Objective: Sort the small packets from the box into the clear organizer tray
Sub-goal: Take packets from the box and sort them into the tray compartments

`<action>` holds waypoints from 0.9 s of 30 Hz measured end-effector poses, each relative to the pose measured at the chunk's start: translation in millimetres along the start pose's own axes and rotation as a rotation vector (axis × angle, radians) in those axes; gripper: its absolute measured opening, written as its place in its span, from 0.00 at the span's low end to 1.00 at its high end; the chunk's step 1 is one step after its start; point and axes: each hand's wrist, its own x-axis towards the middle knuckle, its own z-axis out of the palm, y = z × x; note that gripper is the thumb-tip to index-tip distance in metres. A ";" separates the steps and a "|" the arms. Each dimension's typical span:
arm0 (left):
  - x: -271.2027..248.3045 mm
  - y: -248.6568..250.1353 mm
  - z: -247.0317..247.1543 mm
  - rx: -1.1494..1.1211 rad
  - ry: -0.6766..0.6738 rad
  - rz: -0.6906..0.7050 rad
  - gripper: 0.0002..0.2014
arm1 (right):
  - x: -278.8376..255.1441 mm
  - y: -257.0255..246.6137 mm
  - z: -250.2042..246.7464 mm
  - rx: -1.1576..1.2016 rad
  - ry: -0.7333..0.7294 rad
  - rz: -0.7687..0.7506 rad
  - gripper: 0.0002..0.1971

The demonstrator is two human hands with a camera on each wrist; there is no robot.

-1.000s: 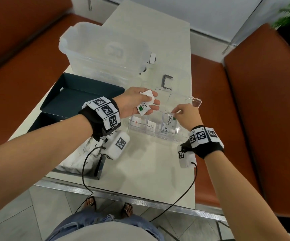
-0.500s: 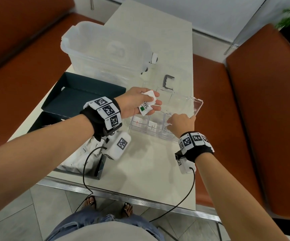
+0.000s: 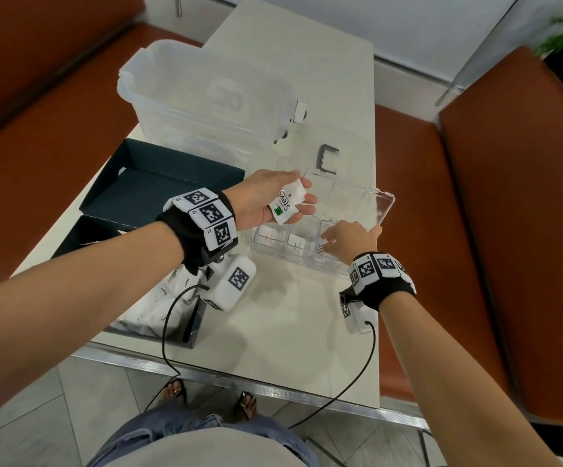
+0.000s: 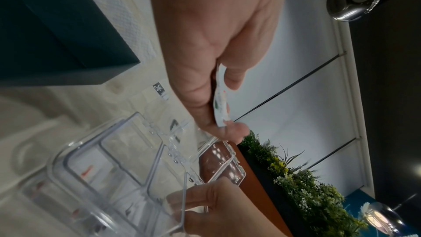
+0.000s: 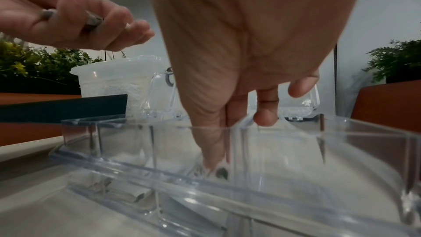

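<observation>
Nearest: dark box (image 3: 159, 315) at the table's (image 3: 273, 318) front-left edge w/ more white packets, under the left forearm.

Next out: clear organizer tray (image 3: 310, 264). Right hand (image 3: 349, 235) is dipped into its near-right compartment, fingertips (image 5: 210, 163) down on a Stevia packet (image 3: 321, 252) lying flat on the floor; can't tell if it's pinching or just pressing it down. Two left compartments each have a packet already.

Just beyond & left of the tray: left hand (image 3: 268, 200), fingers curled round a small stack of Stevia packets (image 3: 287, 205), printed face up, long axis running diagonally near-left to far-right, toward the tray's back row.

So the held stack sits above-left of the tray, the filling compartment near-right of it. Prob. next: right hand reaches up-left to take one; it's the nearer hand to that slot.

Farthest: big translucent bin (image 3: 206, 99).
</observation>
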 end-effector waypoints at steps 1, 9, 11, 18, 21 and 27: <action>0.0 0.8 0.4 -0.011 -0.006 -0.012 0.17 | -2.1 0.0 -1.0 0.016 0.013 0.001 0.12; 3.2 1.4 -2.7 -0.135 -0.023 -0.076 0.28 | -37.8 -11.6 -38.1 0.358 0.480 -0.052 0.11; 5.1 0.5 -0.5 -0.165 -0.010 -0.078 0.29 | -48.4 -27.0 -49.4 0.576 0.536 -0.135 0.07; 3.4 2.8 11.6 -0.196 -0.035 -0.085 0.22 | -54.6 -60.0 -63.7 0.662 0.376 -0.275 0.29; 3.0 3.0 12.7 -0.261 -0.042 -0.075 0.20 | -50.8 -56.6 -68.4 0.731 0.355 -0.266 0.25; 5.8 1.0 11.7 -0.324 -0.045 -0.051 0.21 | -49.1 -47.4 -78.2 0.948 0.327 -0.218 0.07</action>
